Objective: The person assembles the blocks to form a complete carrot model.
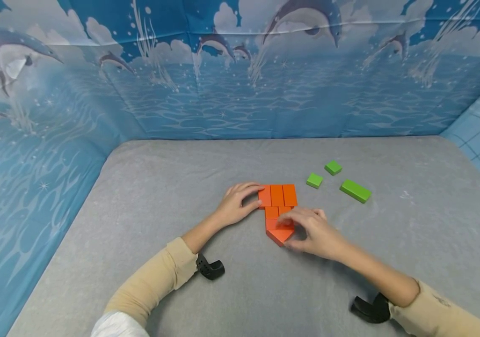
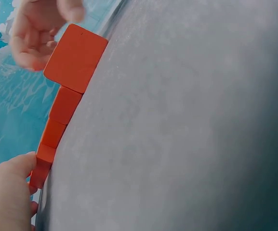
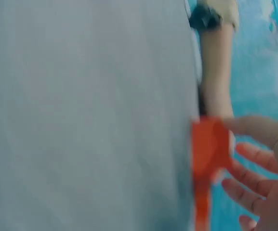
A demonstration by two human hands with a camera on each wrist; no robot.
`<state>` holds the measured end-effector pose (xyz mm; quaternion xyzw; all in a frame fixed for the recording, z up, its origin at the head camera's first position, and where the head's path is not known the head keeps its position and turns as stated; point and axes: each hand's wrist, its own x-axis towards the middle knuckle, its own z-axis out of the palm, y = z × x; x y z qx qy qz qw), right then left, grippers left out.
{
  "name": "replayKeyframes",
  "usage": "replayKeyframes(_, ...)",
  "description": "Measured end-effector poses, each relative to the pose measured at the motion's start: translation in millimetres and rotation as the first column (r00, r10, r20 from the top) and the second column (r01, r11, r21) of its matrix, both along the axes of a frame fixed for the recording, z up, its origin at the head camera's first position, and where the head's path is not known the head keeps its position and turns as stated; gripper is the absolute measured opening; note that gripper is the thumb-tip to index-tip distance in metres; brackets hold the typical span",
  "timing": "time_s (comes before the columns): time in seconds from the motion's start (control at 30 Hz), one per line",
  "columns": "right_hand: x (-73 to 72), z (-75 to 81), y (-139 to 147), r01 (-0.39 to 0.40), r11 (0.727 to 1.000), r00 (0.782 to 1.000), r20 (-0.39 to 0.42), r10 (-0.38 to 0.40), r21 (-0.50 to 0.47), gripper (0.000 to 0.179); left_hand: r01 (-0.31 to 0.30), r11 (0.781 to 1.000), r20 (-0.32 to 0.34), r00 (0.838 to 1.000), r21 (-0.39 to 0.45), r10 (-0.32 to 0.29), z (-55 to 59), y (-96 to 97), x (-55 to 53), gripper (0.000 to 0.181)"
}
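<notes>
Orange blocks lie joined in a T-like shape on the grey cloth, with a row of upright rectangles across the far side. My left hand (image 1: 235, 202) pinches the leftmost orange block (image 1: 265, 196) of that row, thumb on the near edge and fingers at the far edge. A pointed orange block (image 1: 281, 235) forms the near end of the shape. Over it my right hand (image 1: 313, 232) spreads, fingers above the lower blocks and thumb beside the point; its fingers look blurred. In the left wrist view an orange block (image 2: 76, 58) stands nearest that camera.
Two small green blocks (image 1: 314, 180) and a longer green block (image 1: 355, 191) lie to the right of the far row. Blue curtain (image 1: 240, 103) with dolphins hangs behind the grey surface (image 1: 172, 182). Black wrist mounts (image 1: 210, 268) sit at both cuffs.
</notes>
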<state>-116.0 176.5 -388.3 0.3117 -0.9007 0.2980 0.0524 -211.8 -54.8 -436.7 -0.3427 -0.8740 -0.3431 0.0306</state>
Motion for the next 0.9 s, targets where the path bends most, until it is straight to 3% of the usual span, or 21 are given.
replayKeyframes(0.17, -14.1, 17.3, 29, 0.092, 0.991, 0.991, -0.086, -0.1, -0.097, 0.048, 0.015, 1.0, 0.012, 1.0, 0.011, -0.015, 0.1, 0.2, 0.5, 0.04)
replayKeyframes(0.33, -25.3, 24.2, 66, 0.256, 0.955, 0.947, -0.157, -0.279, -0.151, 0.047, 0.003, 0.998, 0.02, 1.0, 0.057, -0.004, 0.7, 0.3, 2.8, 0.04)
replayKeyframes(0.47, -31.9, 18.0, 95, 0.406, 0.903, 0.901, -0.102, -0.421, -0.139, 0.044, -0.041, 0.997, 0.028, 0.999, 0.06, 0.04, 2.8, 2.2, 8.2, 0.04)
replayKeyframes(0.57, -35.4, 8.3, 112, 0.474, 0.874, 0.877, -0.034, -0.48, -0.102, 0.044, -0.067, 0.996, 0.025, 0.998, 0.052, 0.065, 4.1, 5.0, 13.6, 0.042)
replayKeyframes(0.73, -38.6, -8.3, 131, 0.509, 0.858, 0.861, 0.056, -0.506, -0.07, 0.046, -0.08, 0.996, -0.009, 0.997, 0.034, 0.081, 3.8, 9.2, 21.4, 0.043)
replayKeyframes(0.9, -40.3, -18.9, 139, 0.527, 0.848, 0.849, 0.071, -0.524, -0.045, 0.047, -0.09, 0.996, -0.04, 0.995, 0.019, 0.09, 1.5, 10.7, 23.5, 0.042)
